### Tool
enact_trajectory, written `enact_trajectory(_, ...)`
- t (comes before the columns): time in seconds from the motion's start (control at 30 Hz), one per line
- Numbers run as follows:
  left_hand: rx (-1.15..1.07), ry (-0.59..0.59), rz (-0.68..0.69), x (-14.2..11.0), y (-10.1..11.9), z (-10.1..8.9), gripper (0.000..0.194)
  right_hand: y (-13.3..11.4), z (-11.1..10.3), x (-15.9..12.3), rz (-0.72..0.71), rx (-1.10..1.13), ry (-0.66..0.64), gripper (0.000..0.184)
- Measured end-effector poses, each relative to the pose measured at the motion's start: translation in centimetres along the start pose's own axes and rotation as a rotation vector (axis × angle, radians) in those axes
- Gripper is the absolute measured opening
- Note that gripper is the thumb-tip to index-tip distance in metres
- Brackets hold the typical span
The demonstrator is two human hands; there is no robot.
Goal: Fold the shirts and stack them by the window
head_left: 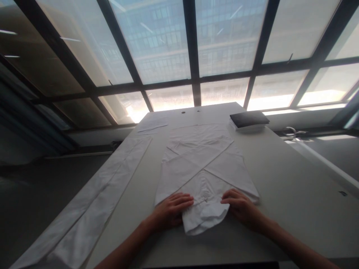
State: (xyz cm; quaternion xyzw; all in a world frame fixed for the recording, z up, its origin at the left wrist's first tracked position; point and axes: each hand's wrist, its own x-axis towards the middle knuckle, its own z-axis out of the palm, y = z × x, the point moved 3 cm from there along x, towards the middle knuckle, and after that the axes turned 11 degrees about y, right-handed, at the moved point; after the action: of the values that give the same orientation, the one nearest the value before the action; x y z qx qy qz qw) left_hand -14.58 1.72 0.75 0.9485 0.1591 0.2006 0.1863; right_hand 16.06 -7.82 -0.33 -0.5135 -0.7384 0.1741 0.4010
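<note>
White shirt collar point(206, 219) sits between left hand point(173, 210), loosely curled, and right hand point(241, 208), pinching its edge; uneven tugging could skew the crossed sleeves point(198, 158) beyond

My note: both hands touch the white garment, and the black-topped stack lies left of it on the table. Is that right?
Wrong side: the head view shows the black-topped stack on the table, right of the white garment. Left hand and right hand do touch that garment.
</note>
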Motion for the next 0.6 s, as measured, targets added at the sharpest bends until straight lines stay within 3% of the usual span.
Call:
enact_trajectory(0.13, -0.132, 0.145, -0.134, 0.6, -0.2, 0.3, 0.031, 0.1, 0.1, 0.9, 0.136, 0.074, 0.038, 0.026)
enact_trajectory(0.27, -0.251, 0.205, -0.424, 1.4, -0.6, 0.3, 0.04, 1.0, 0.3, 1.5, 0.277, -0.031, 0.111, 0.042)
enact_trajectory(0.4, -0.298, 0.233, -0.643, 1.8, -1.2, 0.6, 0.049, 1.6, 0.7, 2.0, 0.379, -0.043, 0.124, 0.037)
enact_trajectory(0.5, -0.231, 0.26, -0.742, 1.9, -1.7, 0.8, 0.047, 1.9, 1.0, 2.3, 0.41, -0.026, 0.159, 0.03)
enact_trajectory(0.6, -0.156, 0.315, -0.765, 2.0, -1.8, 0.9, 0.035, 2.3, 1.4, 2.2, 0.417, -0.076, 0.203, 0.036)
